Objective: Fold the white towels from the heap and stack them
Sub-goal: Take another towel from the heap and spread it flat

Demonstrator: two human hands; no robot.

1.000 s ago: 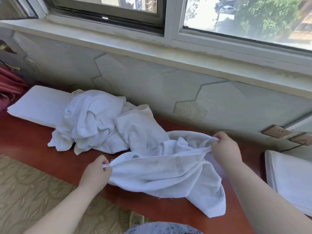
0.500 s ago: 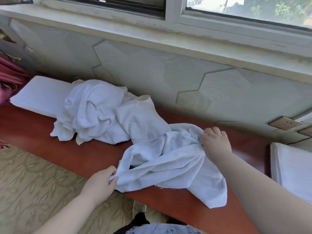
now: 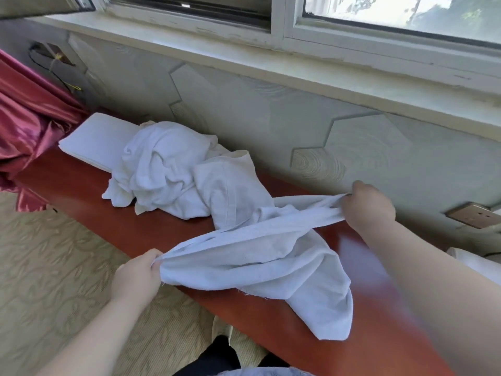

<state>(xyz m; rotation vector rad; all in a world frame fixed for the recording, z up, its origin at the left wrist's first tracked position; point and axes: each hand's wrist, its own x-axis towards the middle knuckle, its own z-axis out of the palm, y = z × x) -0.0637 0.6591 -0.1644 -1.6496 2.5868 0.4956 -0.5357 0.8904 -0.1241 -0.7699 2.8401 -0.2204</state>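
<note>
I see my left hand (image 3: pixel 135 278) pinch one end of the white towel (image 3: pixel 257 256) | right hand (image 3: pixel 368 207) pinches the other end | towel was saggy, now pulled tight over the red ledge (image 3: pixel 67 185) beside the heap (image 3: pixel 173 172) | I think folding comes next

matt cloth towel (image 3: pixel 260 256), glossy wooden bench (image 3: pixel 151 232)
</note>
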